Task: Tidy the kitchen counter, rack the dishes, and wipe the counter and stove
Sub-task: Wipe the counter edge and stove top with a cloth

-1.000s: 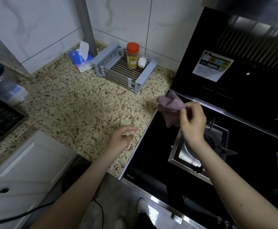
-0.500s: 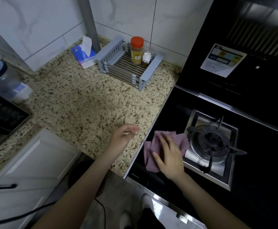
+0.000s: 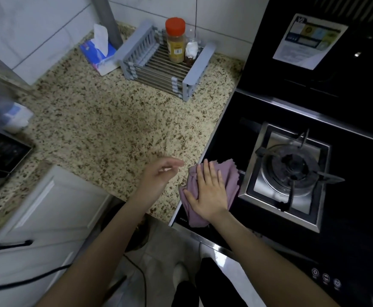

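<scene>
1. The speckled granite counter (image 3: 96, 120) fills the left and middle of the view, with white cabinet doors (image 3: 48, 218) below its front edge.
2. The black glass stove (image 3: 229, 134) adjoins the counter on the right — its steel-framed gas burner (image 3: 291, 169) sits near the middle.
3. A grey dish rack (image 3: 165, 63) stands at the back of the counter near the tiled wall, holding an orange-capped spice jar (image 3: 176, 41) and a small bottle (image 3: 191, 48) just beside it.
4. A blue tissue pack (image 3: 98, 53) lies left of the rack.
5. The purple cloth (image 3: 232, 176) lies crumpled on the stove's front left corner, just left of the burner.
6. The right hand (image 3: 209, 191) presses flat on the cloth, fingers straight and spread.
7. The left hand (image 3: 159, 173) hovers over the counter edge — fingers relaxed, grasping nothing.
</scene>
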Demonstrator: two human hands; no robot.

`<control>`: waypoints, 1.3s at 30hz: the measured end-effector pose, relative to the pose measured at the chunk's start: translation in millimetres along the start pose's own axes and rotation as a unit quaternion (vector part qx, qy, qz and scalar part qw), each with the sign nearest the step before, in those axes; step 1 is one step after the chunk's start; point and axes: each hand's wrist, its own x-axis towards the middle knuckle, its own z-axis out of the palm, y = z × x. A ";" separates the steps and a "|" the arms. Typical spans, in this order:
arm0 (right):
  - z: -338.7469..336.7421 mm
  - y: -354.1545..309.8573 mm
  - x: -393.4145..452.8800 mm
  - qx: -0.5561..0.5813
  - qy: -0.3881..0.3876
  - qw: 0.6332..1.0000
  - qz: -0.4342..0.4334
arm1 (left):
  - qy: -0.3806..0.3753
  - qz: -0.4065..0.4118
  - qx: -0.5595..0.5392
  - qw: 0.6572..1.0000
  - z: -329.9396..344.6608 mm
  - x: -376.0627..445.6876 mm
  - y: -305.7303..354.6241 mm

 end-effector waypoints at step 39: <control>-20.9 63.7 -183.0 0.559 0.369 0.701 0.245 | -0.076 -0.007 0.007 0.997 78.6 -22.8 21.9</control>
